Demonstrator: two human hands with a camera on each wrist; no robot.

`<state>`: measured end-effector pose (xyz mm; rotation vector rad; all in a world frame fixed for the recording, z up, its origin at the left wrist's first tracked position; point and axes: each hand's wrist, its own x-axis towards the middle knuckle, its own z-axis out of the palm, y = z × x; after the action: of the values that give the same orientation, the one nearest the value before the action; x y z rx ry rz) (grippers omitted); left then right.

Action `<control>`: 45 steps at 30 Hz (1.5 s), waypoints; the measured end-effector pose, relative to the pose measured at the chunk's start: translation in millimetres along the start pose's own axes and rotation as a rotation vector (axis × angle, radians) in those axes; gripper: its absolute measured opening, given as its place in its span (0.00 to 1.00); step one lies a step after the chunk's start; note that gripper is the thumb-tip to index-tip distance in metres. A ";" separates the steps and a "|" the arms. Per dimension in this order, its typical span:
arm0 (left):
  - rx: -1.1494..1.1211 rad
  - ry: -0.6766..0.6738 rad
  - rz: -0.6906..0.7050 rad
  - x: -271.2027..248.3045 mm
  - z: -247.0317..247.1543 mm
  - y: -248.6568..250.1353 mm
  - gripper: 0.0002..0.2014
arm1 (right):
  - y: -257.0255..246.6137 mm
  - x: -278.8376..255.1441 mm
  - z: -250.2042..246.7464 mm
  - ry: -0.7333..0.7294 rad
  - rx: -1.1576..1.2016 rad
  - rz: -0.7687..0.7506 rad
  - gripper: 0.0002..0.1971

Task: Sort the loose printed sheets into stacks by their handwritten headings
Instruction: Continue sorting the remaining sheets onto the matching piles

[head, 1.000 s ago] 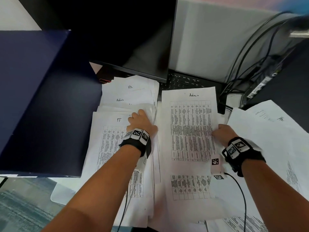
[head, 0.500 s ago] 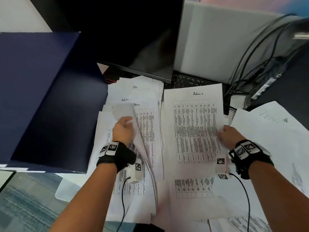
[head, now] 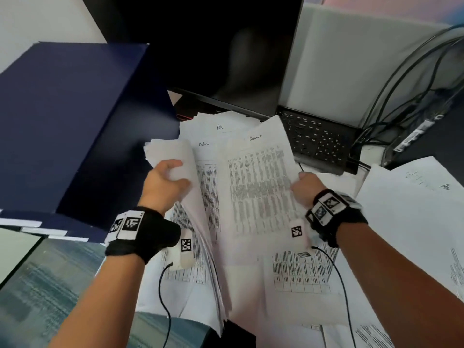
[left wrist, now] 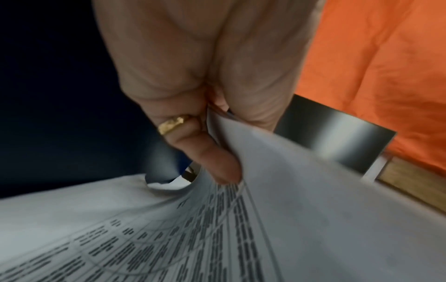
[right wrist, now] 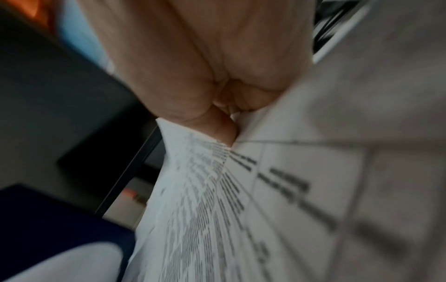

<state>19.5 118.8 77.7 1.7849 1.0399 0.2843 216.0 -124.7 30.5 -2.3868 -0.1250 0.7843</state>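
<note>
My left hand (head: 167, 180) grips a thick bundle of printed sheets (head: 193, 204) and holds it raised on edge over the left pile; in the left wrist view the left hand (left wrist: 217, 148) has a ringed finger curled round the bundle (left wrist: 289, 209). My right hand (head: 305, 188) pinches the right edge of a table-printed sheet (head: 258, 187) headed "Admin", lifted and tilted left; the right wrist view shows that right hand (right wrist: 224, 126) pinching the sheet (right wrist: 289, 190). Beneath lie another "Admin" sheet (head: 204, 146) and an "HR" sheet (head: 221, 128).
A dark blue box (head: 62, 126) stands at the left. A black monitor (head: 213, 51) and a keyboard (head: 316, 141) sit behind the papers, with cables (head: 401, 96) at the back right. More white sheets (head: 414, 209) lie on the right.
My left hand has lifted the bundle higher and stood it on edge. My right hand has raised the "Admin" sheet off the desk and swung it leftwards.
</note>
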 end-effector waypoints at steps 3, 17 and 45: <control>-0.012 -0.006 0.011 -7.3 -10.3 4.5 0.20 | -22.4 -4.7 28.8 -0.045 -0.023 -0.019 0.12; 0.264 -0.165 0.068 -0.2 41.7 13.5 0.22 | -54.6 -32.3 83.8 -0.195 -0.122 -0.129 0.25; 0.215 -0.080 -0.011 -5.5 42.0 -11.3 0.17 | 33.1 -3.2 -50.7 0.217 -0.209 -0.037 0.11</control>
<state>35.9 88.9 50.1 1.9653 1.0545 0.0956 238.8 -179.0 44.9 -2.6421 -0.1680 0.5116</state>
